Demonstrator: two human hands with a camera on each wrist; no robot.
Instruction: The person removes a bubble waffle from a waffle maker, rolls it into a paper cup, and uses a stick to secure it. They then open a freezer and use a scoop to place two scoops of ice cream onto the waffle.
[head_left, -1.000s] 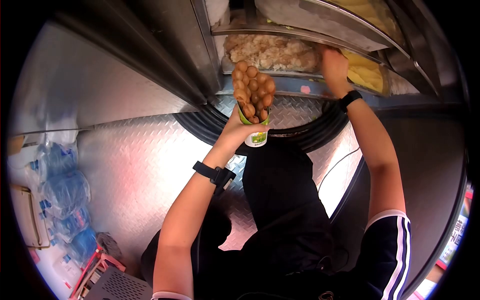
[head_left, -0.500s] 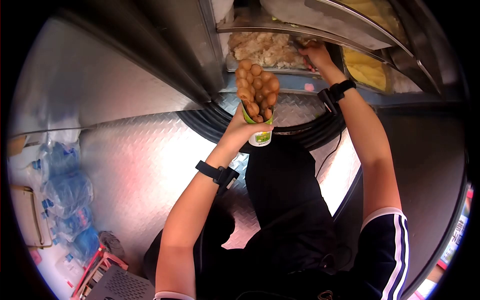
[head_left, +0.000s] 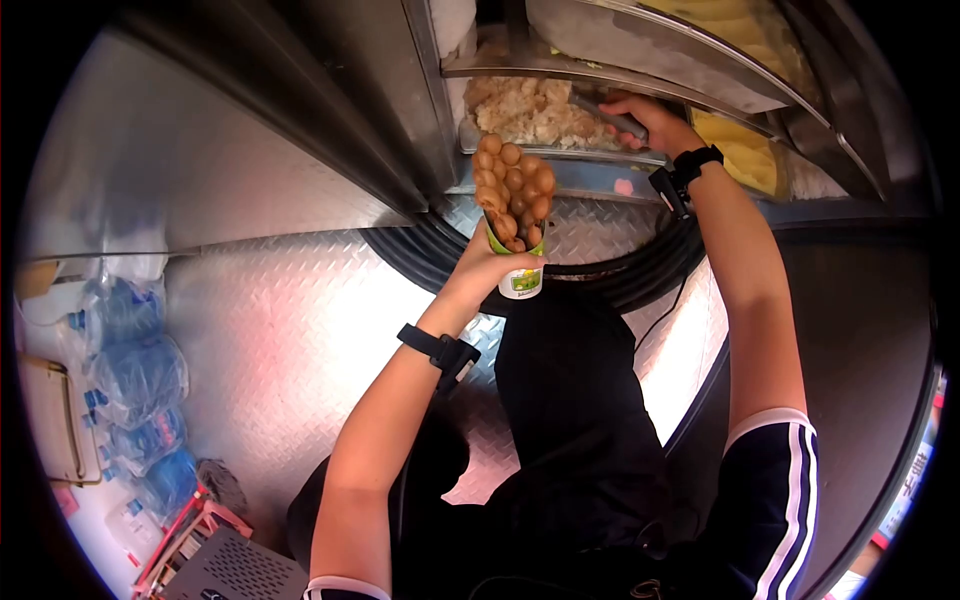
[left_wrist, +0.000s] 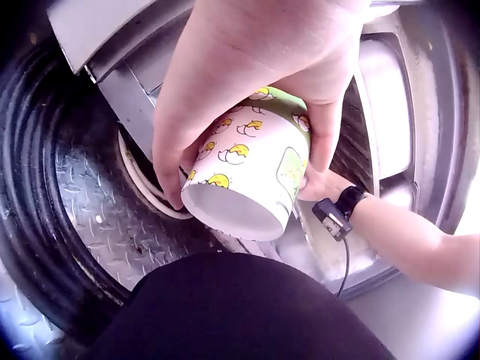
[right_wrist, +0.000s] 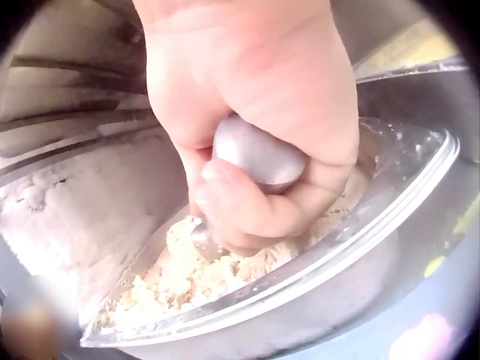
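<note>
Our left hand (head_left: 484,268) grips a tapered white-green cup (left_wrist: 251,154), underside (left_wrist: 236,214) below grip visible only left-wrist; right hand (head_left: 655,124) grips a grey cylindrical handle (right_wrist: 256,152).

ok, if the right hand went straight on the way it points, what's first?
Likely the pale, lumpy heap in the tub, tool tip first; how deep the tip sits is unclear.

Prob. food stall/van: tubs (head_left: 740,150) of ice-cream-like food, metal cabinet (head_left: 230,130), tread-plate floor (head_left: 270,330).

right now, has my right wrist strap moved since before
Yes, upward in the head view: the strap now sits higher than the pink spot; a second ago it was lower.
</note>
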